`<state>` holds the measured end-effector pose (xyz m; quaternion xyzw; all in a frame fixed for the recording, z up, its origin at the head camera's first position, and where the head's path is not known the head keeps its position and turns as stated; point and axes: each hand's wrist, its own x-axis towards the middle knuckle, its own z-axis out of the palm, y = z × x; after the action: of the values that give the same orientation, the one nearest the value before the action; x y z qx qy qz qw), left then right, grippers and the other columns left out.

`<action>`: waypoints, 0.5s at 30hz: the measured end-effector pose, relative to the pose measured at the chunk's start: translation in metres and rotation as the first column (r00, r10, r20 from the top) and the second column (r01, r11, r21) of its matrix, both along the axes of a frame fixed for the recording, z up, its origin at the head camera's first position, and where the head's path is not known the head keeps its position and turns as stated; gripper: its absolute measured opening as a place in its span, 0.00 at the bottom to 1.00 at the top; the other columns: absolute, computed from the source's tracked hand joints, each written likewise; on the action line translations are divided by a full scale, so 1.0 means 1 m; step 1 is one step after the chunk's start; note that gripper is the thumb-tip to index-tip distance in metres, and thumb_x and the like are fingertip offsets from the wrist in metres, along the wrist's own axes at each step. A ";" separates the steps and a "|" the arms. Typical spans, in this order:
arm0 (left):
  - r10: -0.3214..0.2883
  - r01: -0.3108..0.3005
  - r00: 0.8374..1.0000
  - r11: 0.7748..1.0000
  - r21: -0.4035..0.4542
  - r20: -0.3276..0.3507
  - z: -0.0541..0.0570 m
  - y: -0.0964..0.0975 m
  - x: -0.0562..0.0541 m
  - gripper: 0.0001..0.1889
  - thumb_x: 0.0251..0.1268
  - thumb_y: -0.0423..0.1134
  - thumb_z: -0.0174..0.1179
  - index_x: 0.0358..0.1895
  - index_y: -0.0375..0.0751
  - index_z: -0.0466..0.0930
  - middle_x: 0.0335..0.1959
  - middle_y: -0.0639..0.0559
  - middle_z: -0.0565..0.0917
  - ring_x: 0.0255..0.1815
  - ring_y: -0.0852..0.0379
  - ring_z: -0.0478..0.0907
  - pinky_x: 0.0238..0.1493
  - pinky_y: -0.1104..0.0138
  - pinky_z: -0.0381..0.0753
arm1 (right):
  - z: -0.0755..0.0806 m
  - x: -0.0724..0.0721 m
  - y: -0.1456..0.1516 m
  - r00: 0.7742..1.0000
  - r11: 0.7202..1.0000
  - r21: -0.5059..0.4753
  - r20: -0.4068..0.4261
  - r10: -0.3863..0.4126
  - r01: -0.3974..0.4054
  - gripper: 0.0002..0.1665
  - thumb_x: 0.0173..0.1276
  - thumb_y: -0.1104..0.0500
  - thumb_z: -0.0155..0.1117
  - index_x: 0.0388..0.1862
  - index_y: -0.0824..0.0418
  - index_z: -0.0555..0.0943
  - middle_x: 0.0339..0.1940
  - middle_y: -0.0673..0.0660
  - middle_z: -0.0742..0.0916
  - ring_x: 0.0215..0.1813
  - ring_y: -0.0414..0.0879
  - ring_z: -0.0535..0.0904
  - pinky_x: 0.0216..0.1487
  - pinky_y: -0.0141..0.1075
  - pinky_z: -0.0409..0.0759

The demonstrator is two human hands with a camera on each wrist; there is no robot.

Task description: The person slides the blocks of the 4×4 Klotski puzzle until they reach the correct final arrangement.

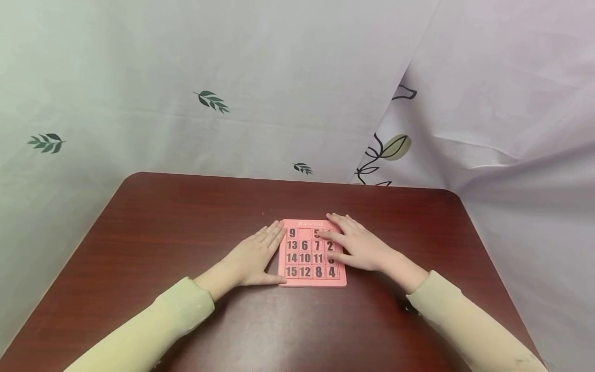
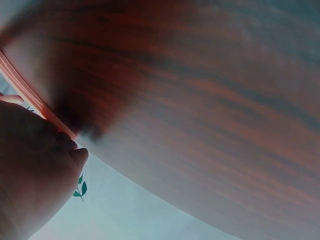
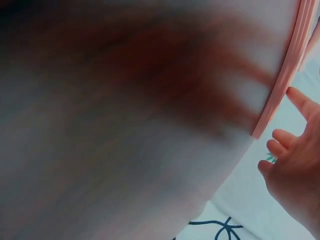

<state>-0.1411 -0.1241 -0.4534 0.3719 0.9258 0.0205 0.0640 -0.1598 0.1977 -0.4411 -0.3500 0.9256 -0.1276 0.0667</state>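
The pink number puzzle (image 1: 312, 283) lies on the desk (image 1: 209, 222), at the person's twelve o'clock. The left hand (image 1: 253, 258) rests straight-fingered along its nine o'clock edge; the right hand (image 1: 362, 248), loosely extended, reaches in from three. Best slide tile 5 (image 1: 316, 233) squarely toward nine, into the gap (image 1: 304, 233) (skewed pushes could jam).

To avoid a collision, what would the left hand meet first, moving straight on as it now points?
Probably the pink number board; the left hand is at its left edge, though exact contact is unclear.
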 end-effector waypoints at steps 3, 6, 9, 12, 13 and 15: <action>0.000 0.000 1.000 1.000 0.004 0.001 0.001 -0.001 0.000 0.63 0.63 0.77 0.59 0.84 0.28 0.51 0.88 0.34 0.51 0.90 0.40 0.50 0.88 0.51 0.58 | -0.001 -0.001 -0.003 1.000 1.000 -0.010 -0.021 0.023 -0.024 0.38 0.74 0.38 0.65 0.79 0.48 0.75 0.86 0.64 0.65 0.87 0.63 0.59 0.88 0.62 0.54; 0.003 -0.003 1.000 1.000 0.005 0.008 0.001 -0.001 0.000 0.63 0.63 0.76 0.60 0.84 0.28 0.51 0.88 0.34 0.51 0.90 0.40 0.50 0.88 0.51 0.58 | -0.001 -0.002 -0.013 0.998 0.998 -0.012 -0.036 0.058 -0.058 0.40 0.75 0.39 0.65 0.80 0.52 0.73 0.86 0.64 0.67 0.87 0.62 0.60 0.88 0.62 0.55; 0.005 -0.005 1.000 1.000 0.007 0.015 0.001 -0.001 0.001 0.63 0.63 0.76 0.60 0.84 0.28 0.52 0.88 0.34 0.51 0.90 0.40 0.50 0.88 0.51 0.58 | 0.000 -0.003 -0.026 0.996 0.996 0.003 -0.029 0.085 -0.085 0.41 0.76 0.38 0.63 0.81 0.53 0.71 0.86 0.62 0.67 0.87 0.61 0.60 0.88 0.61 0.54; 0.005 -0.006 1.000 1.000 0.008 0.019 0.001 -0.001 0.001 0.62 0.63 0.76 0.60 0.84 0.28 0.52 0.88 0.34 0.51 0.89 0.40 0.50 0.88 0.51 0.58 | 0.002 -0.005 -0.040 0.994 0.994 0.018 -0.015 0.108 -0.107 0.41 0.77 0.36 0.61 0.82 0.52 0.70 0.87 0.61 0.66 0.88 0.60 0.59 0.88 0.60 0.54; 0.005 -0.005 1.000 1.000 0.007 0.019 0.001 -0.001 0.001 0.62 0.63 0.76 0.59 0.84 0.28 0.52 0.88 0.34 0.52 0.90 0.40 0.50 0.88 0.51 0.57 | 0.002 -0.005 -0.044 0.994 0.993 0.024 -0.008 0.112 -0.111 0.41 0.77 0.36 0.61 0.83 0.51 0.69 0.87 0.60 0.66 0.88 0.59 0.58 0.89 0.59 0.53; 0.005 -0.005 1.000 1.000 -0.001 0.017 0.002 0.000 0.001 0.62 0.64 0.77 0.59 0.84 0.29 0.51 0.88 0.34 0.51 0.90 0.40 0.49 0.88 0.51 0.57 | 0.004 -0.006 -0.050 0.992 0.992 0.027 -0.007 0.123 -0.123 0.41 0.77 0.37 0.61 0.83 0.51 0.69 0.87 0.61 0.67 0.88 0.60 0.58 0.89 0.59 0.54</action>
<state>-0.1404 -0.1246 -0.4515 0.3695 0.9261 0.0236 0.0721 -0.1661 0.1476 -0.4374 -0.4059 0.9042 -0.1093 0.0752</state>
